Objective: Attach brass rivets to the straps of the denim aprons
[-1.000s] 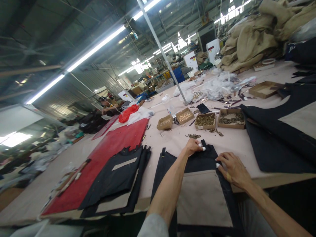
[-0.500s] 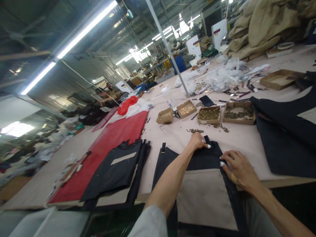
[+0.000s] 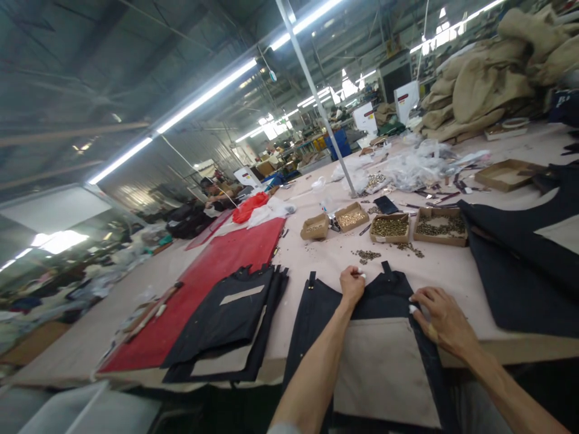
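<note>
A black garment piece (image 3: 384, 298) with a large beige panel (image 3: 384, 367) lies flat in front of me, its lower end hanging over the table edge. Short black tabs stick up from its top corners. My left hand (image 3: 353, 284) is at its top edge with the fingers curled together; whatever they hold is too small to make out. On the right side edge, my right hand (image 3: 441, 316) pinches the fabric between thumb and forefinger. White coverings show on some fingertips. Small loose metal fittings (image 3: 365, 256) lie just beyond the left hand.
Cardboard trays of metal fittings (image 3: 389, 229) stand beyond the garment. Folded black garments (image 3: 226, 319) are stacked at left by a red sheet (image 3: 217, 271). Another black garment (image 3: 511, 277) lies right. Plastic bags (image 3: 407, 163) and a pole (image 3: 321, 108) are farther back.
My left hand has moved left from the right-hand tab to the middle of the top edge, and its fingers have curled in. My right hand stays at the side edge. The view has shifted.
</note>
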Demonstrator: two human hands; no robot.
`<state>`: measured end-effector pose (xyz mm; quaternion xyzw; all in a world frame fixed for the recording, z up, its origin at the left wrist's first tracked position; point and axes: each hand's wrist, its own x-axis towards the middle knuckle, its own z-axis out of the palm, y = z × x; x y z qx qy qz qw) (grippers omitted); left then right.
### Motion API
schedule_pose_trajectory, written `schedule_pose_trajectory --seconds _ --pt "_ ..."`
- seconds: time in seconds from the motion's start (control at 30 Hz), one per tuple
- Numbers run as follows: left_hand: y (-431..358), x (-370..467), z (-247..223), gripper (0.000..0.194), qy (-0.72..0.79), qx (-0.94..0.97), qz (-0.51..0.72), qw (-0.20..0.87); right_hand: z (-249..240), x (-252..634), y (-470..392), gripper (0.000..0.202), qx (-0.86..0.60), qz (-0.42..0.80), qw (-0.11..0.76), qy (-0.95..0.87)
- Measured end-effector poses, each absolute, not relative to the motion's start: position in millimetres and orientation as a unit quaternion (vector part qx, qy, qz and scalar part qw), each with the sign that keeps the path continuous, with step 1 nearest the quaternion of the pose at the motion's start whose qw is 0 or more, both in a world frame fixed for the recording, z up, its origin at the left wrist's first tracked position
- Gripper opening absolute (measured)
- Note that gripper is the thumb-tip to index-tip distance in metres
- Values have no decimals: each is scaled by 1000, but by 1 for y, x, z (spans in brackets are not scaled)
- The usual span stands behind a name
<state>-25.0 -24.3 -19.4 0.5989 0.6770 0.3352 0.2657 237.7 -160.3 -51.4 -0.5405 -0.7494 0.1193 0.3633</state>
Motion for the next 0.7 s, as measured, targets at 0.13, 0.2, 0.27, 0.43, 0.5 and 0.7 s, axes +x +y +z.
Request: schedule_pose_trajectory --seconds 0.13,0.2,0.27,0.43,0.5,0.7 --pt "-11 -30 -14 24 665 654 319 165 -52 238 -161 23 -540 110 363 -751" --pt "-3 -29 -13 26 651 679 311 134 -54 238 -160 23 -535 106 365 -755" --pt "4 -28 -12 27 636 701 301 120 -54 237 -159 23 -531 103 366 -757" --pt "19 -28 -12 30 583 758 260 129 -52 236 -159 23 -534 97 364 -757" --pt "25 -27 -9 32 574 775 230 134 -52 236 -159 23 -535 98 362 -757" --pt "39 -24 2 35 572 798 122 144 -52 235 -159 22 -539 99 366 -752"
